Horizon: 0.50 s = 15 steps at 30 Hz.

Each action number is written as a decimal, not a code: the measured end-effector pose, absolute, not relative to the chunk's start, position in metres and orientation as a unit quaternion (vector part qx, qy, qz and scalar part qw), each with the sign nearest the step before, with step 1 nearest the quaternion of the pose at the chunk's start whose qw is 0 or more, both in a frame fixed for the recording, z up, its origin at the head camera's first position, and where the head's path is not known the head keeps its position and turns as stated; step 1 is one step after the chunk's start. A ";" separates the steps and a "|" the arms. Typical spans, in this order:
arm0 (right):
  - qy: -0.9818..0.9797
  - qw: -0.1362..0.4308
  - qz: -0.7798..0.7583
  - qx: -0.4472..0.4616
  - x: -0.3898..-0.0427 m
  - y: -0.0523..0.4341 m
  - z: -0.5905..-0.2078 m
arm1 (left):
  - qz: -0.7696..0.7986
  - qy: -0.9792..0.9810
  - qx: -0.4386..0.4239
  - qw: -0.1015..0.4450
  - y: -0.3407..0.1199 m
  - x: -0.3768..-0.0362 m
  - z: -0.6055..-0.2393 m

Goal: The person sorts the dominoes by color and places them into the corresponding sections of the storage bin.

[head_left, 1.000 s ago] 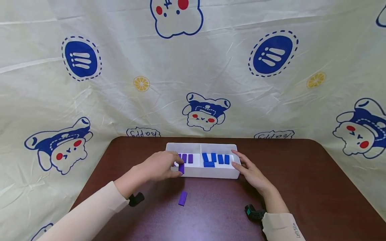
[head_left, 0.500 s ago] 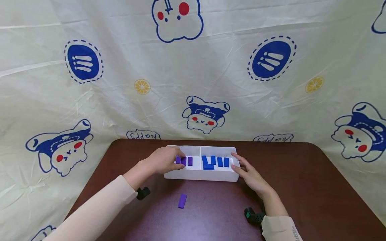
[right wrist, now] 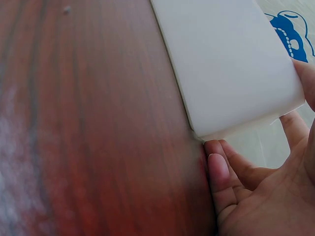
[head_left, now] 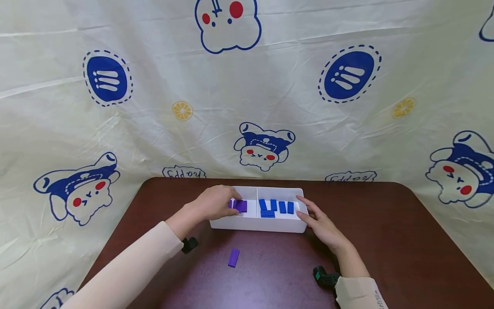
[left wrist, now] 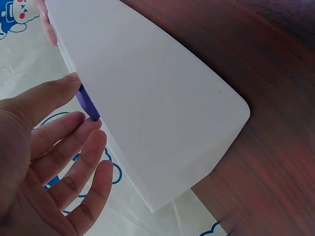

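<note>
Two or three purple blocks (head_left: 238, 205) lay in the left compartment of the white tray (head_left: 257, 224), one of them pinched between thumb and fingers of the left hand (head_left: 213, 202) just over that compartment, so its placing was judged nearly done. One purple block (head_left: 233, 258) was left lying on the table (head_left: 386, 240) in front of the tray, not yet sorted. Five blue blocks (head_left: 275, 207) were seen in the right compartment, and the tray's right end was steadied by the right hand (head_left: 321, 223) with fingers straight against it.

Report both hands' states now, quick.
Left hand: pinching a flat purple block over the white plastic divided tray.
Right hand: open, fingers resting against the tray's end.
</note>
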State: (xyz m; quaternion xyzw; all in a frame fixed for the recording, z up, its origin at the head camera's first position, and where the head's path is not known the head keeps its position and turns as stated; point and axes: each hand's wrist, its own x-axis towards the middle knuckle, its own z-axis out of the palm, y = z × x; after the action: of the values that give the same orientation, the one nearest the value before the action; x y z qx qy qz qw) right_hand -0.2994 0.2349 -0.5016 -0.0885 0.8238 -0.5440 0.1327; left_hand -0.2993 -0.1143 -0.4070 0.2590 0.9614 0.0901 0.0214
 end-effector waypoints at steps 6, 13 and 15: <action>0.825 0.135 -0.542 -0.087 -0.300 0.234 -0.499 | 0.089 0.963 0.254 0.027 -0.105 -0.307 -0.409; 0.824 0.137 -0.544 -0.085 -0.301 0.233 -0.500 | 0.079 0.964 0.249 0.038 -0.095 -0.317 -0.416; 0.822 0.137 -0.545 -0.085 -0.301 0.233 -0.501 | 0.076 0.964 0.250 0.044 -0.092 -0.321 -0.419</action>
State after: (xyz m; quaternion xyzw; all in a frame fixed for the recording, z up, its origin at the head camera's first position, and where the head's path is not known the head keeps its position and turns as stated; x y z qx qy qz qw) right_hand -0.3013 0.2333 -0.5012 -0.0853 0.8224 -0.5454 0.1372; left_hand -0.3207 -0.0920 -0.4185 0.2497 0.9644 0.0758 0.0437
